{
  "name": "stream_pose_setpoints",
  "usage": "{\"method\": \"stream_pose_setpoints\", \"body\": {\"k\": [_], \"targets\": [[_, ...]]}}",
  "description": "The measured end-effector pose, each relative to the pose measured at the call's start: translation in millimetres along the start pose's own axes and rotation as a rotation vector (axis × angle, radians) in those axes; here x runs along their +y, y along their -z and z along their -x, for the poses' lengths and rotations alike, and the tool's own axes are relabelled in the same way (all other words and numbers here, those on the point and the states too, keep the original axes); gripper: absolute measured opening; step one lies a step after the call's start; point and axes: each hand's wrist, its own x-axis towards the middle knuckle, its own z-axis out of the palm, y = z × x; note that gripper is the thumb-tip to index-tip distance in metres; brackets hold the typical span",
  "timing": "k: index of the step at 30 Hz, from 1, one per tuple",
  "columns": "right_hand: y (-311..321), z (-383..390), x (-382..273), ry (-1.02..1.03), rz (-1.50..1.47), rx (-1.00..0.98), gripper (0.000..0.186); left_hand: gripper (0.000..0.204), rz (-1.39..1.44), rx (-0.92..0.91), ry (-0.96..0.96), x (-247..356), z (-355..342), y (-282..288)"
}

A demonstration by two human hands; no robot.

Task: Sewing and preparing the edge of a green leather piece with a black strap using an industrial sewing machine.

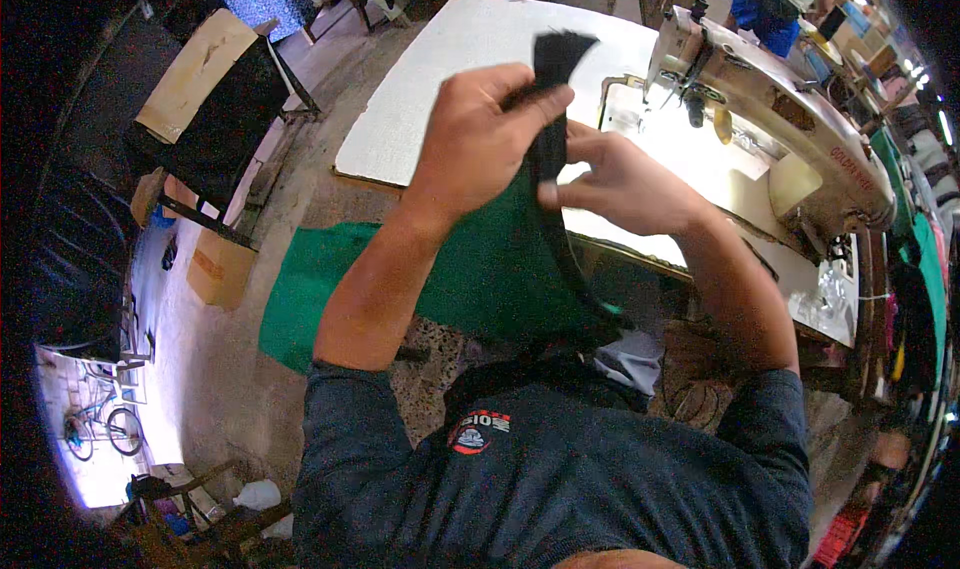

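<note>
The left hand grips the black band between thumb and fingers, close to its frayed upper end, which sticks up above the knuckles. The right hand is lower on the same band; its thumb lies against the strip and its fingers curl behind, so it seems to pinch it, though blur hides the exact contact.

The band is raised in front of the worktop's near edge, its top showing against the white surface. It runs down along the right side of the green cloth, which hangs below the hands, short of that edge and over the lap. More green spreads out left of the left forearm.

The sewing machine stands toward the worktop's right end, its needle area brightly lit. Beyond the far right corner is another person in blue shorts. A carton sits on the floor at left.
</note>
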Motion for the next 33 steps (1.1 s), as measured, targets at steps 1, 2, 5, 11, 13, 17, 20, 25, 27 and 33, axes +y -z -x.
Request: {"method": "stream_pose_setpoints", "body": {"k": [1,2,5,11,13,17,20,25,27,33], "targets": [[-4.5,-4.2,0.4,-0.121,-0.172,0.074,0.025,0.02,0.113,-0.008,0.025,7.8,-0.8,2.9],[-8.1,-9.2,0.2,-0.122,-0.315,0.12,0.025,0.02,0.071,0.016,-0.001,13.7,-1.8,6.3],[-15.3,-19.5,-12.7,0.199,-0.023,0.009,0.027,0.02,-0.037,0.081,-0.042,18.9,3.3,17.6],[-13.1,-42.2,-20.9,0.16,0.178,-0.27,0.029,0.018,-0.017,0.292,0.158,14.8,35.2,31.9],[-18.6,-47.9,-10.5,0.233,0.284,-0.119,0.026,0.025,-0.086,0.419,0.055,3.1,42.1,33.6],[-15.6,-52.4,-3.6,0.098,0.105,0.117,0.019,0.03,-0.409,0.056,0.472,-30.9,64.0,27.7],[-35.7,-78.1,2.0,0.249,0.136,0.185,0.019,0.039,-0.258,0.189,0.309,-56.7,97.4,17.6],[-67.7,-99.3,-22.6,0.313,0.203,0.145,0.016,0.029,-0.076,0.33,0.178,-63.5,102.6,34.1],[-76.3,-110.5,-35.0,0.382,0.283,0.124,0.017,0.025,-0.194,0.354,0.13,-64.8,108.5,49.7],[-86.0,-137.2,-45.6,0.537,0.383,0.043,0.023,0.019,-0.584,0.351,0.008,-52.5,126.6,90.8]]}}
